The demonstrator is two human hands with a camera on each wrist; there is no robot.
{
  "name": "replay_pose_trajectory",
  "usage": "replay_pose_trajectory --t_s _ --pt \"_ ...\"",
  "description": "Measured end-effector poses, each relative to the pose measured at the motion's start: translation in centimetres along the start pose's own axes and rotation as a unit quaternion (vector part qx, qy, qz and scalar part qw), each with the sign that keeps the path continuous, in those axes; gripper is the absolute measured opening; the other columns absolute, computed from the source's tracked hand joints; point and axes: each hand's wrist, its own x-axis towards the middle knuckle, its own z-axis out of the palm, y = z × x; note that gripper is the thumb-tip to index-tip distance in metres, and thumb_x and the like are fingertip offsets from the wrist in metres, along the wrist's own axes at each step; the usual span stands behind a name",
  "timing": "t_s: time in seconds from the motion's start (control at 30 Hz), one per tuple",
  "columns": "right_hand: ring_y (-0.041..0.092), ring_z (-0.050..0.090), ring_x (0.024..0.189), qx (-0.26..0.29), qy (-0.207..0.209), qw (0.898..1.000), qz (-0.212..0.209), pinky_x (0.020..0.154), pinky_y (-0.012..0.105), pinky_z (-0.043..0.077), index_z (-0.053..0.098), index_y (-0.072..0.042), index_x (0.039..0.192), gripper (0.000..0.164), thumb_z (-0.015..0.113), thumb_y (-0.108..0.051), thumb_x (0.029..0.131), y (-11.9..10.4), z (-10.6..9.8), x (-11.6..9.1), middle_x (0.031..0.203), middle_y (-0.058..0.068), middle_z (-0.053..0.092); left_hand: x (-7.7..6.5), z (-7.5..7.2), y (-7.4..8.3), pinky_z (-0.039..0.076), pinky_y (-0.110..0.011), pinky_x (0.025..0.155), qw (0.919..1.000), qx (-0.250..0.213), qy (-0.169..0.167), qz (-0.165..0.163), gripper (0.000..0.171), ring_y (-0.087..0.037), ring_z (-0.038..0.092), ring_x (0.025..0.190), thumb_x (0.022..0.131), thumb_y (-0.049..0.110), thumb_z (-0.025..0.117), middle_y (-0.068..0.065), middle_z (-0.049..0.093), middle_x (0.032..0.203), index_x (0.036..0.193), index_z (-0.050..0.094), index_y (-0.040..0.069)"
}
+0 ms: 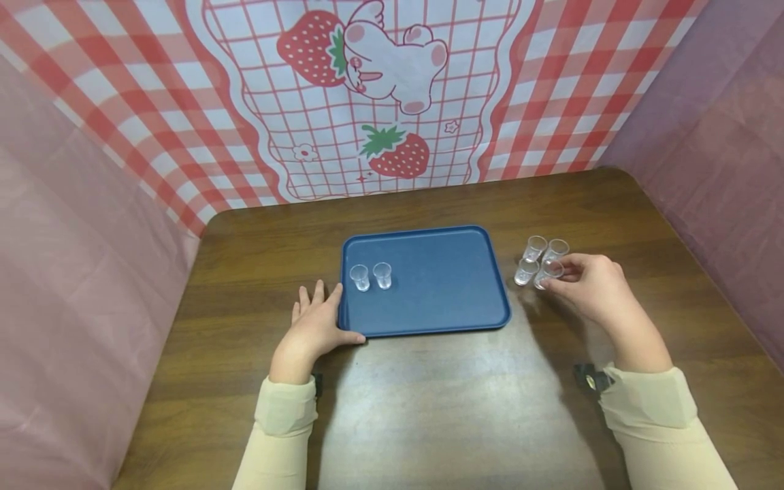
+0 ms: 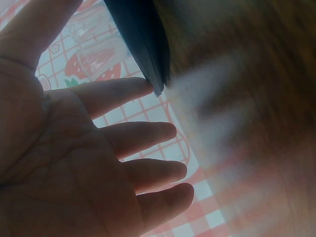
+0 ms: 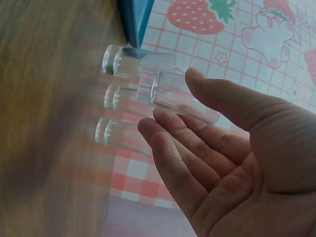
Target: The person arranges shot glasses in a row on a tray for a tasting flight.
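My right hand pinches a small clear shot glass between thumb and fingers, right of the tray. In the right wrist view its base sits higher than the bases of the glasses beside it. Three more clear glasses stand close together on the table there. Fingers spread, my left hand rests at the left edge of the blue tray, thumb along its near left corner and index fingertip against the rim. Two clear glasses, one left and one right, stand side by side on the tray's left part.
The wooden table carries the tray near its middle. A red-and-white checked cloth with strawberries hangs behind the far edge. Pink drapes flank both sides. A dark wrist strap shows at the right sleeve.
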Motion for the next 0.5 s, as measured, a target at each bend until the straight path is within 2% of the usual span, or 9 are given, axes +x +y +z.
replay_pose_trajectory --t_s 0.5 --pt "0.030 0.074 0.085 0.010 0.001 1.000 -0.018 0.065 0.010 0.043 0.074 0.004 0.105 0.036 0.087 -0.021 0.083 -2.1 -0.5 0.0 0.089 0.015 0.076 0.0 -0.1 0.0 0.002 -0.062 0.117 1.0000 0.002 0.000 0.000 0.117 -0.053 -0.009 0.147 0.075 0.048 0.090 -0.028 0.003 0.165 0.162 0.023 0.007"
